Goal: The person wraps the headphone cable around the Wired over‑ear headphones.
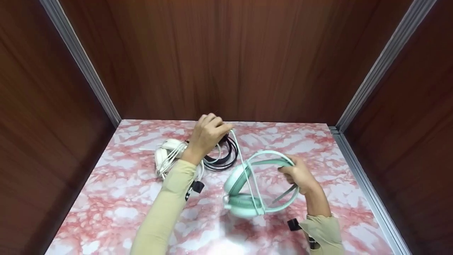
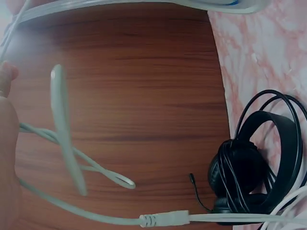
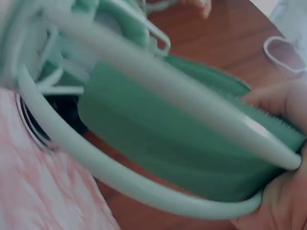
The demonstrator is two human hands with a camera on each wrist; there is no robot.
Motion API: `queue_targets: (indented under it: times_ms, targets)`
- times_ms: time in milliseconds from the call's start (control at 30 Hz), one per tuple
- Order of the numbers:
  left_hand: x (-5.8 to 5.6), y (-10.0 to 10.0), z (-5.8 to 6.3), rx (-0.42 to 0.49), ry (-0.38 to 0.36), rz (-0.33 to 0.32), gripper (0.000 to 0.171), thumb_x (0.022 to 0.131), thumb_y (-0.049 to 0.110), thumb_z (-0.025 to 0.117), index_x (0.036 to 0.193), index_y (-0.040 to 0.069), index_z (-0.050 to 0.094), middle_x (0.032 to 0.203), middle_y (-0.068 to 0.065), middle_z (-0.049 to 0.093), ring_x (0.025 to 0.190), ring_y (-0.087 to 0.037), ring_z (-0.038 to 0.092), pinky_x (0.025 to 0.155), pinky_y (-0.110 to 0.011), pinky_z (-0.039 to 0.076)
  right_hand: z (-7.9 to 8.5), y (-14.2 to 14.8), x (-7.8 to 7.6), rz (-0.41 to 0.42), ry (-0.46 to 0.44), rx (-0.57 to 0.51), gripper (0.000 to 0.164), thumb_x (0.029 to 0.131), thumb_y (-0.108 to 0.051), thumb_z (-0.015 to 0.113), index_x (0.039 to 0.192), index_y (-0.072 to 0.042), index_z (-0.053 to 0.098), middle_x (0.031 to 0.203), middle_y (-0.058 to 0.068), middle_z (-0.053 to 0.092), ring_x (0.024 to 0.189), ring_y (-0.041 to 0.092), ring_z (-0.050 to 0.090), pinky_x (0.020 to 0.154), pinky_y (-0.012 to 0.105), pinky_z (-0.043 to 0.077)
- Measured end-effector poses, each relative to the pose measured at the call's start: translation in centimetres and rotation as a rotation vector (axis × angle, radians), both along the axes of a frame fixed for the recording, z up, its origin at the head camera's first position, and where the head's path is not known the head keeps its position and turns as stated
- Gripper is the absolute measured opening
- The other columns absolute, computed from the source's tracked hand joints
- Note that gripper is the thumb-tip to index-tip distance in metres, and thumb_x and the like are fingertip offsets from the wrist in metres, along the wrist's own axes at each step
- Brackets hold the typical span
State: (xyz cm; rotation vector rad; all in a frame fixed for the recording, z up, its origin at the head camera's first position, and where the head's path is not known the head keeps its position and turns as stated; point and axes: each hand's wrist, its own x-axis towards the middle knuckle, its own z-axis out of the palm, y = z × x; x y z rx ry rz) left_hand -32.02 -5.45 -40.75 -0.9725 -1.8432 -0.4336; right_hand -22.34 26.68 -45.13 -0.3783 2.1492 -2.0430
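Mint-green headphones (image 1: 244, 211) are held above the table by my right hand (image 1: 300, 175), which grips the top of the headband. In the right wrist view the green padded band (image 3: 158, 129) runs between two pale outer tubes toward that hand. A pale cable (image 1: 242, 156) stretches from the headphones up to my left hand (image 1: 207, 136), which pinches it. Cable loops (image 2: 60, 120) hang below the left hand in the left wrist view. My left fingertips are partly hidden there.
White headphones (image 1: 161, 159) wrapped in their cable lie on the left of the marbled table (image 1: 124, 212). Beside them is a black headset (image 2: 240, 167) with a thin microphone. Wood-grain panels (image 1: 226, 60) enclose the back and sides, with metal rails (image 1: 85, 63) in the corners.
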Motion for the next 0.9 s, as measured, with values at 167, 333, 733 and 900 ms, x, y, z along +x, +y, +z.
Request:
queue_targets:
  times_ms: [167, 333, 733, 900]
  targets:
    - [-0.7, 0.6, -1.7, -0.080, -0.104, -0.023, 0.012, 0.094, 0.024, 0.063, 0.094, 0.020, 0.074, 0.077, -0.002, 0.059, 0.074, -0.021, 0.052, 0.063, -0.035, 0.041, -1.8, -0.5, -0.1, 0.465, -0.006, -0.518, 0.021, 0.088, 0.014, 0.037, 0.080, -0.004, 0.045, 0.057, -0.002, 0.022, 0.044, 0.008, 0.014, 0.041, 0.025, 0.014]
    - [0.2, 1.9, -5.6, -0.041, -0.280, -0.139, 0.013, 0.092, 0.018, 0.066, 0.100, 0.013, 0.074, 0.085, -0.002, 0.067, 0.077, -0.019, 0.058, 0.071, -0.030, 0.048, -3.5, -1.0, 0.3, 0.747, -0.131, -0.984, 0.023, 0.093, 0.009, 0.024, 0.089, -0.006, 0.042, 0.067, 0.001, 0.019, 0.049, 0.008, 0.019, 0.046, 0.023, 0.018]
    - [4.7, 4.6, -12.8, 0.290, -0.676, -0.169, 0.024, 0.074, -0.007, 0.064, 0.096, 0.000, 0.059, 0.087, -0.009, 0.063, 0.082, -0.023, 0.063, 0.077, -0.038, 0.051, -3.5, -1.3, 1.7, 0.393, -0.046, -1.325, 0.023, 0.098, 0.003, 0.029, 0.082, -0.004, 0.045, 0.064, -0.002, 0.017, 0.048, 0.010, 0.018, 0.049, 0.024, 0.020]
    - [4.9, 5.2, -12.8, 0.261, -0.388, -0.032, 0.010, 0.083, -0.003, 0.063, 0.086, 0.007, 0.063, 0.078, -0.006, 0.064, 0.072, -0.024, 0.064, 0.064, -0.037, 0.051, -2.6, -0.9, 2.0, 0.301, -0.044, -1.388, 0.024, 0.099, 0.001, 0.030, 0.078, -0.004, 0.042, 0.063, -0.002, 0.016, 0.047, 0.011, 0.017, 0.048, 0.025, 0.018]
